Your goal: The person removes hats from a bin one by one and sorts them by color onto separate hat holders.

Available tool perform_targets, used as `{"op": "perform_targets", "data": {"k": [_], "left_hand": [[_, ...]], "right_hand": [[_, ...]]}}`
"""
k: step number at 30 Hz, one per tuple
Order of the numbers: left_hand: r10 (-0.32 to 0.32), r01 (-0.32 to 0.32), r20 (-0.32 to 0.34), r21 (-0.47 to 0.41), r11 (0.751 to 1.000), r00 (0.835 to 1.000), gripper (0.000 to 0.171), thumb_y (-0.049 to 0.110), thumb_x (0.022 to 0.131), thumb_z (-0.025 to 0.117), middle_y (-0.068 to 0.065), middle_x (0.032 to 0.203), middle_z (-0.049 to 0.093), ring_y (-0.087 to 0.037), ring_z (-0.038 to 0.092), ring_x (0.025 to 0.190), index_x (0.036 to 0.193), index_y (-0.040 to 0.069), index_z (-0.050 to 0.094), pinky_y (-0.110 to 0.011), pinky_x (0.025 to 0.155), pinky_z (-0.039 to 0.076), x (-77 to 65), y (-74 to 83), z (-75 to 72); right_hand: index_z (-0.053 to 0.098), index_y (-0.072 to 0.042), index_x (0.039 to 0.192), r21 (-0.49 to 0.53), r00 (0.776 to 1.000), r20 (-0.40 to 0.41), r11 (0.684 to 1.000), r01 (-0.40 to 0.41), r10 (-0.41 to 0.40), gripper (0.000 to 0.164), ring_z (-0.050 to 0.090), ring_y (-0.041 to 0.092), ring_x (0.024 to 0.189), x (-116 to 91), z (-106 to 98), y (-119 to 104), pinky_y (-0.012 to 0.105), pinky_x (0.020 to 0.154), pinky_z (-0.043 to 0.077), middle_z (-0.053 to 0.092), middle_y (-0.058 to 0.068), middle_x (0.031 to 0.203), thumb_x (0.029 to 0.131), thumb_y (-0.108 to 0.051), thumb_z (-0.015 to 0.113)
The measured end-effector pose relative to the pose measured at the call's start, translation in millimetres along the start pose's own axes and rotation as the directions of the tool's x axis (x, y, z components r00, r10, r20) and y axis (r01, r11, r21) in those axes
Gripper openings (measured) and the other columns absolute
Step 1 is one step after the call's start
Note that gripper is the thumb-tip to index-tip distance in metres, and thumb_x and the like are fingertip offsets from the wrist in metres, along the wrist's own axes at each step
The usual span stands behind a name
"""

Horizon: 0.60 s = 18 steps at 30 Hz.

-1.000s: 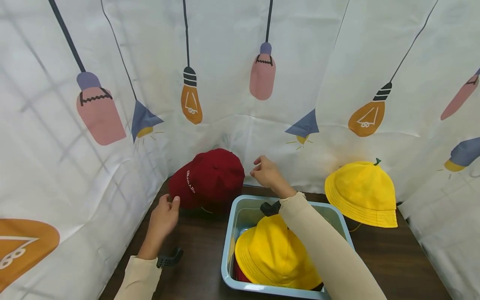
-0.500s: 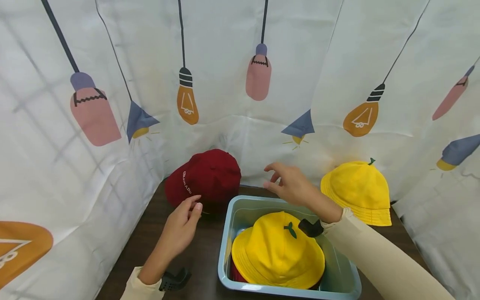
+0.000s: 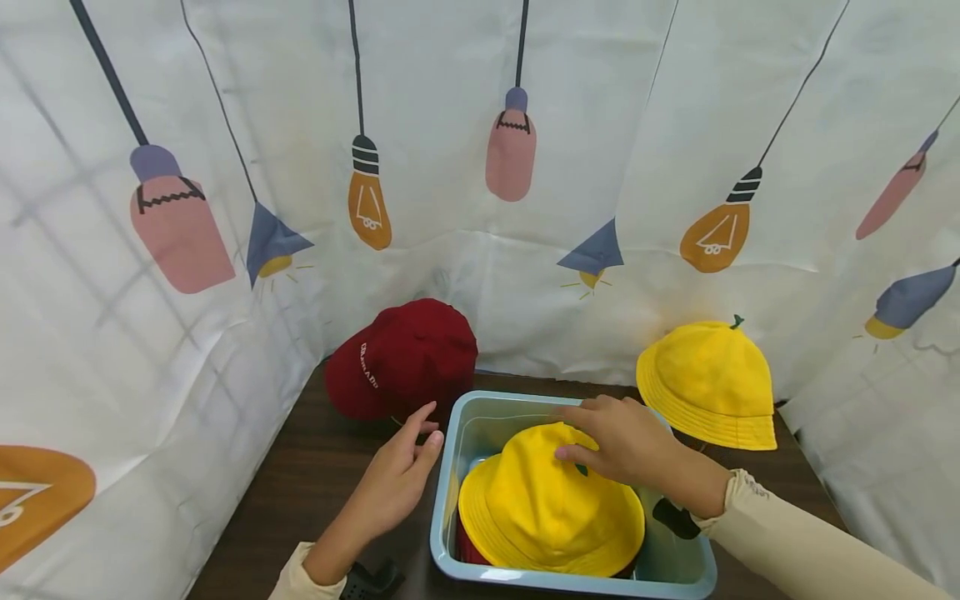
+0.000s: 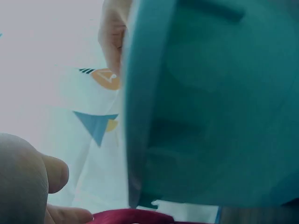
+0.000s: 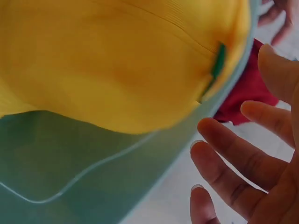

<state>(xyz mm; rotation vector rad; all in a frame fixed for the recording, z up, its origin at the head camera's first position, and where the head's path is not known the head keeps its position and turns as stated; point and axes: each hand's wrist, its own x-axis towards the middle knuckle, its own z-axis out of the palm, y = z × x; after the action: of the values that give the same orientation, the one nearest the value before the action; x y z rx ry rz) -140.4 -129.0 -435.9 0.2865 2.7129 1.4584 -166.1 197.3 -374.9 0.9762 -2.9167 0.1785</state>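
Note:
A yellow bucket hat [image 3: 543,508] with a green sprout on its crown sits in a light blue plastic bin [image 3: 444,500]; something dark red shows beneath its brim. Over the bin, my right hand [image 3: 633,446] hovers by the crown, partly covering the sprout. The right wrist view shows that hand [image 5: 261,163] with fingers spread and nothing between them. My left hand [image 3: 397,483] is beside the bin's left rim, fingers loosely extended and holding nothing. In the left wrist view the bin's outer wall [image 4: 224,116] fills the right side.
Behind the left hand, a dark red baseball cap [image 3: 412,354] with white lettering stands at the back left of the dark wooden table [image 3: 300,483]. Another yellow bucket hat [image 3: 708,387] stands at the back right. A white curtain [image 3: 435,100] printed with lamps encloses the table.
My right hand has moved right and down from beside the red cap to over the yellow hat in the bin. The left hand has moved right, from near the cap to the bin's rim.

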Motion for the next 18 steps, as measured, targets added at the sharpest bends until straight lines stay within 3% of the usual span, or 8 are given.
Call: {"op": "perform_targets", "data": {"k": [6, 12, 18], "left_hand": [[-0.027, 0.029, 0.062, -0.040, 0.999, 0.998, 0.060, 0.034, 0.107, 0.052, -0.012, 0.145, 0.057, -0.023, 0.069, 0.111, 0.161, 0.017, 0.030, -0.052, 0.097, 0.056, -2.4, 2.2, 11.5], [-0.024, 0.030, 0.107, -0.049, 0.998, 0.994, 0.069, 0.041, 0.106, 0.052, -0.013, 0.159, 0.044, -0.033, 0.056, 0.134, 0.163, 0.016, 0.023, -0.063, 0.110, 0.043, -4.7, -2.1, 21.4], [0.001, 0.005, 0.116, -0.051, 0.999, 0.993, 0.069, 0.032, 0.107, 0.052, -0.011, 0.164, 0.036, -0.035, 0.046, 0.144, 0.165, 0.016, 0.018, -0.062, 0.115, 0.037, -6.1, -7.9, 28.6]], "right_hand": [[0.068, -0.027, 0.132, -0.010, 0.999, 0.017, 0.999, 0.052, -0.052, 0.053, 0.066, 0.011, 0.080, -10, 9, 0, 0.029, 0.064, 0.054, 0.074, -0.006, 0.106, 0.092, -0.062, 0.064], [0.068, -0.029, 0.129, 0.018, 0.998, 0.033, 0.998, 0.060, -0.060, 0.047, 0.060, 0.006, 0.076, -13, 13, -1, 0.027, 0.063, 0.050, 0.071, -0.008, 0.100, 0.092, -0.057, 0.068], [0.066, -0.030, 0.133, -0.013, 0.995, 0.062, 0.997, 0.073, -0.072, 0.046, 0.059, 0.007, 0.076, -13, 17, -3, 0.028, 0.062, 0.045, 0.068, -0.009, 0.094, 0.092, -0.049, 0.073]]}}
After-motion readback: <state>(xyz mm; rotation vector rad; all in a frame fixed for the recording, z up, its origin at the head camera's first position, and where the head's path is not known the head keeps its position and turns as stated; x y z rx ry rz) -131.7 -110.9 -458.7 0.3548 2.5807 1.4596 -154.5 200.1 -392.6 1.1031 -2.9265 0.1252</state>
